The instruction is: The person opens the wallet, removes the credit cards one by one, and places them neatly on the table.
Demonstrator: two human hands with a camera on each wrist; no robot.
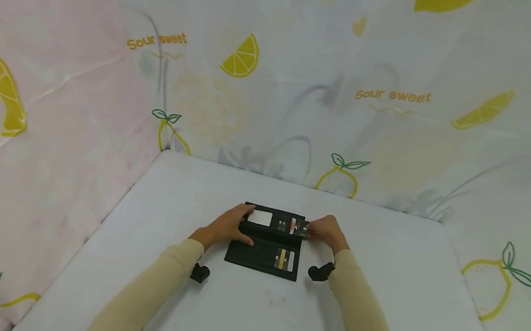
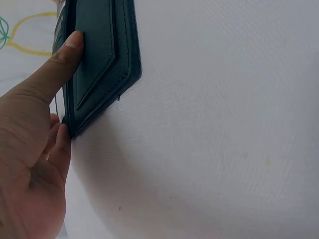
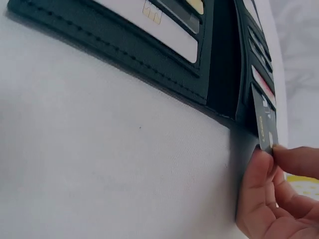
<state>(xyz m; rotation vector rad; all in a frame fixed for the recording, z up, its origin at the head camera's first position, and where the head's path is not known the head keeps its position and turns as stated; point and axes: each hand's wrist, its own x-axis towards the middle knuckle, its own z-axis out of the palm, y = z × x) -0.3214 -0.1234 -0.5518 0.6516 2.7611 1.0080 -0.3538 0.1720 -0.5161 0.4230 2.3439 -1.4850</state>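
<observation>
A dark wallet (image 1: 262, 254) lies opened out on the white table, bank cards showing in the slots of both panels. At its left end is my left hand (image 1: 228, 225); the thumb (image 2: 65, 57) lies on the wallet's inner face and the other fingers bear on its edge. With thumb and index finger, my right hand (image 1: 329, 232) pinches the outer end of a dark card (image 3: 264, 119). That card sticks partly out of a slot at the right end of the far panel. Below it on the near panel, a white card (image 3: 169, 35) sits in its slot.
The white tabletop (image 1: 242, 322) surrounds the wallet. Behind and at both sides hang pale cloth walls (image 1: 294, 112) printed with lemons. A black wrist device (image 1: 200, 273) is on the left wrist and another black device (image 1: 320, 271) on the right.
</observation>
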